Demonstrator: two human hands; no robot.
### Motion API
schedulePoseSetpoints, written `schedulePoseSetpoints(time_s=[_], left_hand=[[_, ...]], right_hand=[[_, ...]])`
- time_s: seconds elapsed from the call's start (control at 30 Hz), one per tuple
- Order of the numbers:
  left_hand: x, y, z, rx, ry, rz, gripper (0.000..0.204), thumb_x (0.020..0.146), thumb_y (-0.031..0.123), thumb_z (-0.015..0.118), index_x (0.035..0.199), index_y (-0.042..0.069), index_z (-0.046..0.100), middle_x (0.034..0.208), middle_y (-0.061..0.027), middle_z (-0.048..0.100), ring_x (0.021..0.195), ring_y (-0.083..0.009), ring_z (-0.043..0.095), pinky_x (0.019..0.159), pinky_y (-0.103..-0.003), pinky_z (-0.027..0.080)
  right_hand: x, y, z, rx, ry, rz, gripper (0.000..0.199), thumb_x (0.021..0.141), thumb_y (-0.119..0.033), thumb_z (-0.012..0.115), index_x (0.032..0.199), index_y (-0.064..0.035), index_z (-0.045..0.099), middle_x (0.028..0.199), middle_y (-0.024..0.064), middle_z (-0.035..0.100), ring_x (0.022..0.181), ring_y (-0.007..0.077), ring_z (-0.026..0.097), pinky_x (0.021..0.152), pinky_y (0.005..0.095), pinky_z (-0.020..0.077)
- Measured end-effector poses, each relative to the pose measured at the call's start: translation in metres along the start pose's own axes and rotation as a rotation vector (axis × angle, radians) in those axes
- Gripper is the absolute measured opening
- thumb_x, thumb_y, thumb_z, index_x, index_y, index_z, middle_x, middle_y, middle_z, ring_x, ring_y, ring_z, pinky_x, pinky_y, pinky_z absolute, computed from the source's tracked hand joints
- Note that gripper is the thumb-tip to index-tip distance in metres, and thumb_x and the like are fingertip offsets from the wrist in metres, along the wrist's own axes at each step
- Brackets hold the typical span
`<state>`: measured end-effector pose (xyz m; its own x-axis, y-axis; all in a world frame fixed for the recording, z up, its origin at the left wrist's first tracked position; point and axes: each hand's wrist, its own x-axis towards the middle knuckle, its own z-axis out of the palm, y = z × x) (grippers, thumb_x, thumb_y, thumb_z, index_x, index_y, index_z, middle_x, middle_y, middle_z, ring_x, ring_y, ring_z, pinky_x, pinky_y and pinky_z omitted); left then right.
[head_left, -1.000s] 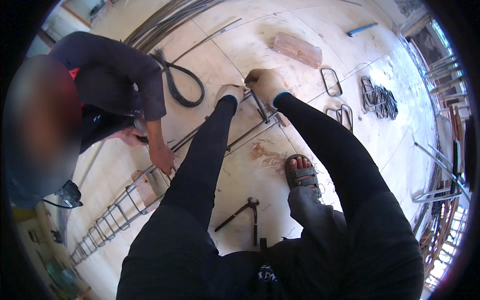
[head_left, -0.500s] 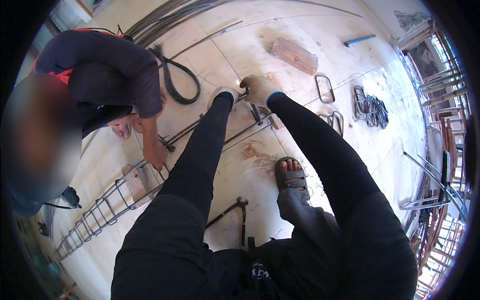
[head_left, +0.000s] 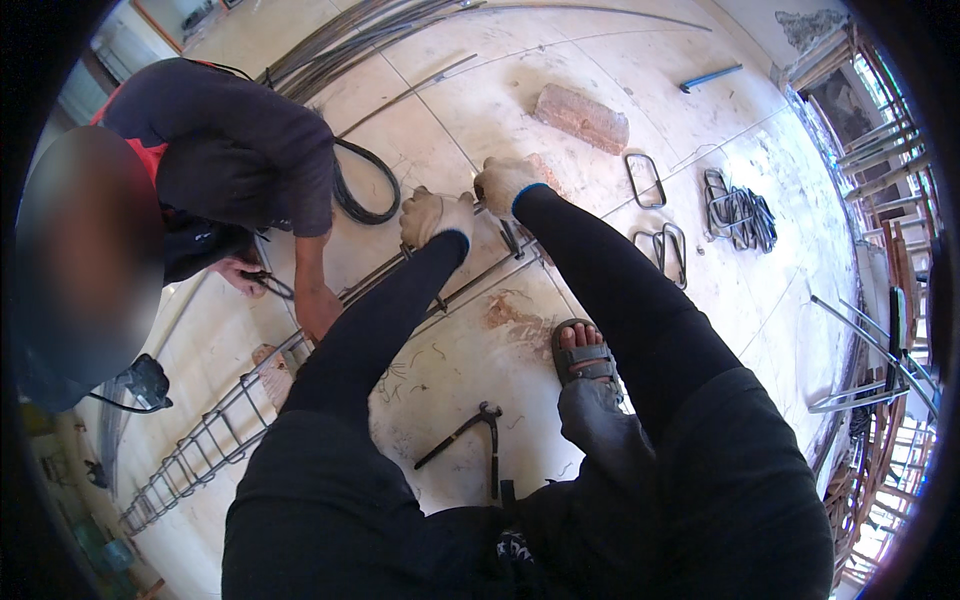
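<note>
A long cage of steel reinforcing bars [head_left: 475, 283] and bent stirrups lies slantwise across the tiled floor. My left hand [head_left: 437, 215], in a pale work glove, is closed around the cage's far bar. Beside it my right hand [head_left: 507, 183], gloved too, has its fingers curled on the same bar near the cage's end. The fingertips of both hands are partly hidden. A stirrup [head_left: 510, 239] hangs on the bars just below my right hand. Black pincers [head_left: 488, 425] lie open on the floor between my legs.
A co-worker [head_left: 230, 150] crouches at the left, one hand [head_left: 318, 312] on the cage. Several loose stirrups [head_left: 738, 212] lie at right. A brick block [head_left: 582, 118], a blue-handled tool [head_left: 712, 77], coiled wire [head_left: 370, 190] and long bars [head_left: 330, 50] are farther off.
My left hand has come down slightly along the bar, its glove now showing more. My right hand has shifted a little left. The co-worker's other hand now shows with dark wire.
</note>
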<state>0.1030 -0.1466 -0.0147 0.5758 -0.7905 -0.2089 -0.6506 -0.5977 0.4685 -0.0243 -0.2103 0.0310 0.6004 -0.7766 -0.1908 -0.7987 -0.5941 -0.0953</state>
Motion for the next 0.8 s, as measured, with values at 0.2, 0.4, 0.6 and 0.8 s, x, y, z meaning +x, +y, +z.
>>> schedulePoseSetpoints(time_s=[0.2, 0.4, 0.6, 0.8], left_hand=[[-0.081, -0.021, -0.03, -0.016, 0.406, 0.208, 0.078, 0.086, 0.034, 0.082, 0.149, 0.003, 0.049, 0.132, -0.0239, 0.062, 0.123, -0.0405, 0.06, 0.104, -0.051, 0.048], [-0.133, -0.028, -0.017, -0.19, 0.049, 0.286, 0.074, 0.084, 0.027, 0.078, 0.146, -0.002, 0.047, 0.13, -0.0256, 0.061, 0.118, -0.042, 0.063, 0.1, -0.052, 0.052], [-0.072, -0.032, 0.02, 0.139, 0.302, 0.56, 0.051, 0.09, 0.027, 0.071, 0.131, 0.002, 0.056, 0.127, -0.0207, 0.064, 0.112, -0.0394, 0.067, 0.092, -0.052, 0.056], [-0.062, -0.012, 0.016, 0.259, 0.008, 0.446, 0.033, 0.09, 0.031, 0.069, 0.116, 0.011, 0.071, 0.118, -0.0151, 0.071, 0.105, -0.0366, 0.072, 0.083, -0.05, 0.059]], right_hand=[[0.012, -0.013, 0.011, -0.013, 0.086, -0.081, 0.018, 0.091, -0.016, 0.066, 0.101, -0.0136, 0.081, 0.116, 0.017, 0.069, 0.112, 0.0377, 0.069, 0.093, 0.0501, 0.0554], [0.009, -0.013, 0.01, -0.069, 0.048, -0.085, 0.021, 0.091, -0.015, 0.066, 0.104, -0.011, 0.081, 0.12, 0.0194, 0.068, 0.114, 0.0385, 0.068, 0.094, 0.0496, 0.0559], [0.015, -0.016, 0.005, -0.084, -0.008, -0.111, 0.022, 0.089, -0.016, 0.067, 0.106, -0.0124, 0.082, 0.119, 0.0194, 0.07, 0.113, 0.0393, 0.07, 0.093, 0.0492, 0.0571], [0.008, -0.012, 0.012, -0.059, 0.067, -0.079, 0.021, 0.088, -0.018, 0.07, 0.104, -0.0133, 0.082, 0.117, 0.018, 0.072, 0.111, 0.0384, 0.071, 0.091, 0.049, 0.0581]])
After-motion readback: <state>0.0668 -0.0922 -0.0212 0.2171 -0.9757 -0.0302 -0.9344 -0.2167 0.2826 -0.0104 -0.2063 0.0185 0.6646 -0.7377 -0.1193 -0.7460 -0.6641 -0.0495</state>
